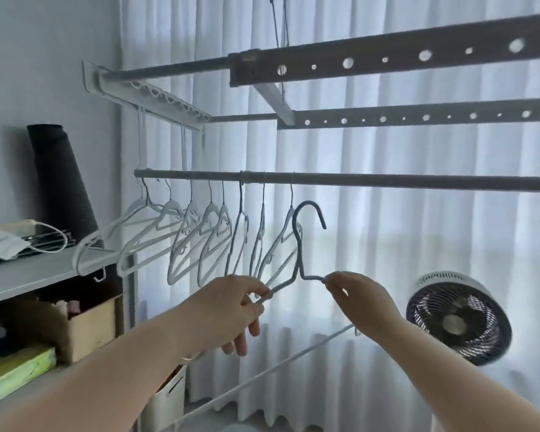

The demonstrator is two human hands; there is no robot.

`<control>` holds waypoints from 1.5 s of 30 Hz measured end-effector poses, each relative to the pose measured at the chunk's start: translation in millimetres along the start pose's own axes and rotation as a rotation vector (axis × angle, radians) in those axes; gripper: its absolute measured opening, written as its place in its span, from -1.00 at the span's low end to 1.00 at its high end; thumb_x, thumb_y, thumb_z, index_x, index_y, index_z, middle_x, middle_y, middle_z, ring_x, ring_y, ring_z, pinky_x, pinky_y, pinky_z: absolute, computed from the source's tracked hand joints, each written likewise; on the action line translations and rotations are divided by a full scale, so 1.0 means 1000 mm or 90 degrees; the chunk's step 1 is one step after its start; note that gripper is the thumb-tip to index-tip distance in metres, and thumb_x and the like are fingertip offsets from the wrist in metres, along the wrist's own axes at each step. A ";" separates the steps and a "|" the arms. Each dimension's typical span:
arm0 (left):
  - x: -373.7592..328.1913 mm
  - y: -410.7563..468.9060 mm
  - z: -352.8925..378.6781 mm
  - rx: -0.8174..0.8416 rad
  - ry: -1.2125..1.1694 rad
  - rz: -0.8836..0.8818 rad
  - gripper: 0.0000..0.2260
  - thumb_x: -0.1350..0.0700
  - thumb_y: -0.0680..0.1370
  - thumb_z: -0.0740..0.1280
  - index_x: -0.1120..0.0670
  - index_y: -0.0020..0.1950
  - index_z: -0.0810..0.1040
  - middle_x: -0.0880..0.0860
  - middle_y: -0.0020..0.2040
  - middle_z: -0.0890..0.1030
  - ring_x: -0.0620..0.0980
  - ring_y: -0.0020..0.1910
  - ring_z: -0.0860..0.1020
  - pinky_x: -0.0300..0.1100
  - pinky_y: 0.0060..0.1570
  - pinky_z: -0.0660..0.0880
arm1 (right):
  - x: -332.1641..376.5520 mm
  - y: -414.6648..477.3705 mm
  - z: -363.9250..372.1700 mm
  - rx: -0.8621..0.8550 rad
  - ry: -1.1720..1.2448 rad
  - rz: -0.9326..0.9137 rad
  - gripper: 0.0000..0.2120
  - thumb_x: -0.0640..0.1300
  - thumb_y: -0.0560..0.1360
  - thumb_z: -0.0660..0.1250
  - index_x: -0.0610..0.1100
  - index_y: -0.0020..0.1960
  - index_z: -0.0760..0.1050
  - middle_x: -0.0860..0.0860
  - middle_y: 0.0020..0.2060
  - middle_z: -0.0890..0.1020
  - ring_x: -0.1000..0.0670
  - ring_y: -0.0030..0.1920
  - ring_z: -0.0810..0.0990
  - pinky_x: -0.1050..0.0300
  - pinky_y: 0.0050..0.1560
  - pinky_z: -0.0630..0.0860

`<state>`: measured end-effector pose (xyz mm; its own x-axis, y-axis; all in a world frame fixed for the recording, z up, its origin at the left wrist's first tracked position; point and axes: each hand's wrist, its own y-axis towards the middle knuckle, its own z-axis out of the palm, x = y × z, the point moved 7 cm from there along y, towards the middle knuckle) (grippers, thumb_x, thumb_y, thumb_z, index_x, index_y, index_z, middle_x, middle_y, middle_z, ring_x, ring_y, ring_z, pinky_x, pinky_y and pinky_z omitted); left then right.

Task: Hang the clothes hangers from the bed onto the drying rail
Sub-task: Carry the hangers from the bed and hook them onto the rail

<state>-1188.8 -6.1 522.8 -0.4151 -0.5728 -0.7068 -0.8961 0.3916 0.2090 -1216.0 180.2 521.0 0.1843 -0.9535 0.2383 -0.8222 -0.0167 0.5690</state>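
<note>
Held hanger: a slim grey clothes hanger with a rounded hook (299, 257) stands upright between both hands; its hook curves just below the horizontal grey drying rail (402, 181), apart from it; both shoulder ends vanish into the fingers
Left hand (231, 307): thumb and forefinger pinch the hanger's left shoulder; the other fingers hang loosely curled beneath
Right hand (359, 294): fingertips pinch the right shoulder end; the palm side is hidden
Rail: a row of pale hangers (212, 241) hooks over it, left of the held one; they overlap, so the count is unsure; the rail's right end is cut off
Below: a thin pale rod (262, 374) slants under the arms, partly hidden by the right forearm; whether it belongs to the hanger I cannot tell
Behind: a white pleated curtain (387, 244); a round dark fan (459, 319), blurred; a grey shelf (28, 272) cut off at left
</note>
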 end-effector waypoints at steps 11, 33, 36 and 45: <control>-0.038 0.084 -0.010 -0.150 -0.028 0.042 -0.81 0.28 0.57 0.13 0.01 -0.07 0.44 0.02 -0.38 0.53 -0.15 -0.69 0.43 -0.34 -0.63 0.43 | -0.050 0.072 -0.028 -0.038 -0.080 -0.053 -0.45 -0.07 0.51 0.22 -0.03 0.45 0.12 0.04 0.39 0.29 0.00 0.44 0.11 0.19 0.40 0.00; -0.065 0.184 0.000 -0.357 0.159 -0.122 -0.73 0.33 0.54 0.04 0.20 0.09 0.49 0.21 -0.16 0.62 0.09 -0.37 0.58 -0.11 -0.27 0.59 | -0.125 0.140 -0.091 -0.120 -0.261 -0.065 -0.46 -0.11 0.55 0.11 -0.08 0.46 -0.02 -0.05 0.49 -0.02 -0.11 0.50 -0.11 -0.06 0.47 -0.21; -0.062 0.188 0.006 -0.356 0.166 -0.140 -0.74 0.32 0.54 0.05 0.24 0.08 0.49 0.24 -0.14 0.62 0.13 -0.34 0.59 -0.04 -0.22 0.60 | -0.124 0.140 -0.089 -0.120 -0.250 -0.072 -0.45 -0.13 0.55 0.11 -0.07 0.47 -0.04 -0.05 0.50 -0.04 -0.12 0.50 -0.13 -0.07 0.47 -0.24; -0.046 0.196 0.011 -0.355 0.171 -0.170 -0.77 0.34 0.53 -0.02 0.21 -0.02 0.42 0.20 -0.21 0.54 0.11 -0.41 0.54 -0.14 -0.39 0.51 | -0.124 0.139 -0.089 -0.122 -0.261 -0.110 -0.44 -0.11 0.56 0.09 -0.05 0.48 -0.07 -0.04 0.50 -0.08 -0.12 0.50 -0.15 -0.08 0.46 -0.25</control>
<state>-1343.1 105.2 589.1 -0.1285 -0.7861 -0.6046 -0.8903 -0.1771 0.4195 -1304.8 323.3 640.5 0.0505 -0.9824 -0.1797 -0.6776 -0.1659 0.7165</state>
